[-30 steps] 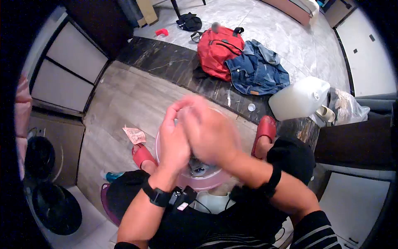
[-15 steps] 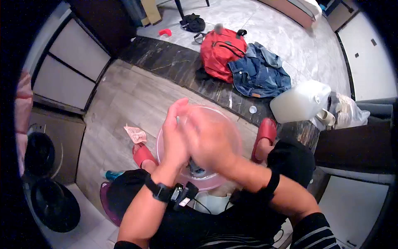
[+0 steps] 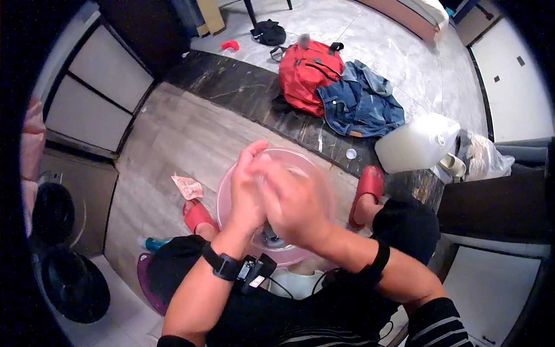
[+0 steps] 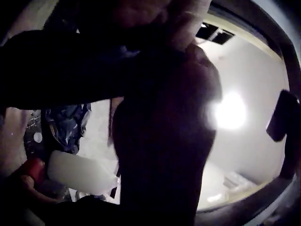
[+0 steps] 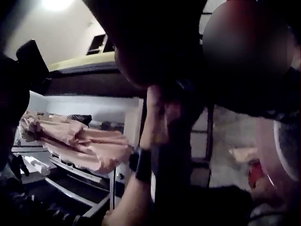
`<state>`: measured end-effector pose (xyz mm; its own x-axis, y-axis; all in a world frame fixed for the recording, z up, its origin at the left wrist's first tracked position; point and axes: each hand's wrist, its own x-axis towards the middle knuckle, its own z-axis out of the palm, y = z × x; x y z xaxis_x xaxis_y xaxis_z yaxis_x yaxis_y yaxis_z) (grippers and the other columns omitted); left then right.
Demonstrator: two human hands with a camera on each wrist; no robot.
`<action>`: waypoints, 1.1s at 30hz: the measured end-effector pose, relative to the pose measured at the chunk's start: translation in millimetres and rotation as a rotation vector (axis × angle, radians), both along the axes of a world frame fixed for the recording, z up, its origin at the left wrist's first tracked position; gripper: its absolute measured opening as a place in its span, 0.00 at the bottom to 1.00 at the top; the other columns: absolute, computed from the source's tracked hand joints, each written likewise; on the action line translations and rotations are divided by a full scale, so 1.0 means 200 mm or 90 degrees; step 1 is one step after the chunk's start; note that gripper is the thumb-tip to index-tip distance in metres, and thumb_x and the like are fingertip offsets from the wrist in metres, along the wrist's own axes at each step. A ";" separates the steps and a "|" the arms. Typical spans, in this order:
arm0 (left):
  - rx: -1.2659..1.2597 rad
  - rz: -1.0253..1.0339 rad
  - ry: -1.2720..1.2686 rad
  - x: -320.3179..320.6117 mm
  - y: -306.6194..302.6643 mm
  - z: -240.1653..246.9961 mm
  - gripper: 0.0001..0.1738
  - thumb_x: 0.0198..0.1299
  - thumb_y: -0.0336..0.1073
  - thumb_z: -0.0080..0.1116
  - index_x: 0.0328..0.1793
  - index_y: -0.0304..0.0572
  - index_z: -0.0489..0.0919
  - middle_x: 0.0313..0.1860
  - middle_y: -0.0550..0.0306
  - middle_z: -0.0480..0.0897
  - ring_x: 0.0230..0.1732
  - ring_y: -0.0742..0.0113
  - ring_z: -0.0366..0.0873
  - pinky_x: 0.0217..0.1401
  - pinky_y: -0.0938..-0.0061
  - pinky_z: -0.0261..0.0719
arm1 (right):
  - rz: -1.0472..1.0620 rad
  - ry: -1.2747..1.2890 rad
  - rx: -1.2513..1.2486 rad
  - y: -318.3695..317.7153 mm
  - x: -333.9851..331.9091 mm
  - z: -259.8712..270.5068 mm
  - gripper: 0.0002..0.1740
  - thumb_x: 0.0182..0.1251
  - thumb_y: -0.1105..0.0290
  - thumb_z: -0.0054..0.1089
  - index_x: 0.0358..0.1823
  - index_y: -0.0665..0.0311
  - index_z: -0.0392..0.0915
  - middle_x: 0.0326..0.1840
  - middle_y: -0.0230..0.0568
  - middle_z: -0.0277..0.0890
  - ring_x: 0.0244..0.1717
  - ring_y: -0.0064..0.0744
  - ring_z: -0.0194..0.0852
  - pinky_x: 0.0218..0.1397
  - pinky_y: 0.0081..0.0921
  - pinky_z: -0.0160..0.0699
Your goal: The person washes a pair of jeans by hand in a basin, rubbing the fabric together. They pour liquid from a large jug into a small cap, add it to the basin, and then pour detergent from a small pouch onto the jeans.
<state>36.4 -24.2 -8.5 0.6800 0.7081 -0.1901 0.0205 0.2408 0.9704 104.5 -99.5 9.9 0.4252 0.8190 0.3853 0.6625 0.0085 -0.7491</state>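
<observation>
Over the pink-rimmed basin, both hands are pressed palm to palm. My left hand stands upright, its fingers pointing away and slightly bent. Against its palm lies my right hand, blurred, with its knuckles uppermost; I cannot tell whether anything sits between the palms. Below the wrists, a dark, shiny patch shows inside the basin, most of which the hands cover. In the left wrist view the joined hands are mostly in dark shadow. The left hand also appears in the right wrist view.
Red slippers are on the feet either side of the basin. A printed paper lies on the floor at left. Beyond the dark stone step are a red backpack and a denim garment. A white jug lies at right.
The hands keep rubbing against each other over the basin. The right hand's fingers have shifted across the left palm, and its blur has lessened. The surrounding things have stayed put.
</observation>
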 end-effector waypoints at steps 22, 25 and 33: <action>0.109 0.063 -0.080 -0.17 0.17 0.07 0.16 0.64 0.40 0.59 0.52 0.39 0.75 0.40 0.67 0.76 0.41 0.80 0.71 0.46 0.84 0.71 | 0.084 0.428 -0.186 -0.04 0.28 0.02 0.16 0.56 0.63 0.67 0.43 0.64 0.78 0.38 0.33 0.80 0.40 0.22 0.74 0.45 0.22 0.74; 0.169 0.047 -0.071 -0.18 0.15 0.07 0.17 0.62 0.39 0.61 0.52 0.38 0.75 0.41 0.67 0.77 0.41 0.81 0.71 0.46 0.84 0.71 | 0.056 0.403 -0.159 -0.04 0.29 0.01 0.12 0.56 0.68 0.66 0.40 0.64 0.77 0.35 0.34 0.78 0.38 0.23 0.74 0.43 0.23 0.74; 0.056 -0.022 0.035 -0.17 0.14 0.08 0.13 0.59 0.31 0.63 0.49 0.39 0.76 0.39 0.64 0.78 0.39 0.78 0.73 0.44 0.82 0.73 | -0.004 0.392 -0.082 -0.05 0.31 -0.03 0.10 0.58 0.71 0.63 0.39 0.65 0.75 0.33 0.33 0.76 0.37 0.22 0.72 0.42 0.21 0.72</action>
